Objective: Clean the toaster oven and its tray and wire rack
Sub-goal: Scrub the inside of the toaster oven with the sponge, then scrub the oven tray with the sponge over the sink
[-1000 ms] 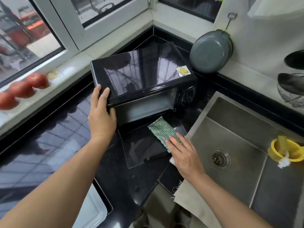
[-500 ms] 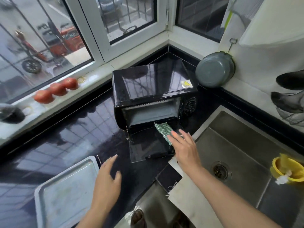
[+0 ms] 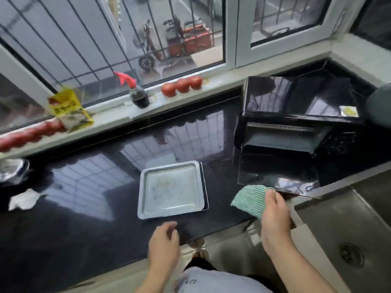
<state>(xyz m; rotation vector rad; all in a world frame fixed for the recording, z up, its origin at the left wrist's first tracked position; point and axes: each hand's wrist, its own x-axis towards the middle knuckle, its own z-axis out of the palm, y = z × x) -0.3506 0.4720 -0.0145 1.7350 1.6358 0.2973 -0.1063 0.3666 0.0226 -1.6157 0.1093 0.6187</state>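
Note:
The black toaster oven (image 3: 296, 102) stands at the right on the dark counter, its glass door (image 3: 277, 168) folded down and open. A silver baking tray (image 3: 171, 190) lies flat on the counter to its left, with a dark edge of something showing under its right side. My right hand (image 3: 275, 220) holds a green striped cloth (image 3: 249, 199) just off the door's front corner. My left hand (image 3: 164, 244) hovers with loosely curled fingers and nothing in it at the counter's front edge, just below the tray.
A steel sink (image 3: 349, 235) lies at the lower right. On the windowsill stand tomatoes (image 3: 182, 85), a dark spray bottle (image 3: 138, 96) and a yellow packet (image 3: 67, 111). A crumpled white paper (image 3: 23, 200) lies at the left. A grey pan (image 3: 380, 104) hangs at the right.
The view swung left. My right hand pulled the green cloth off the oven door toward the counter's front. My left hand left the oven top and dropped to the counter edge below the tray.

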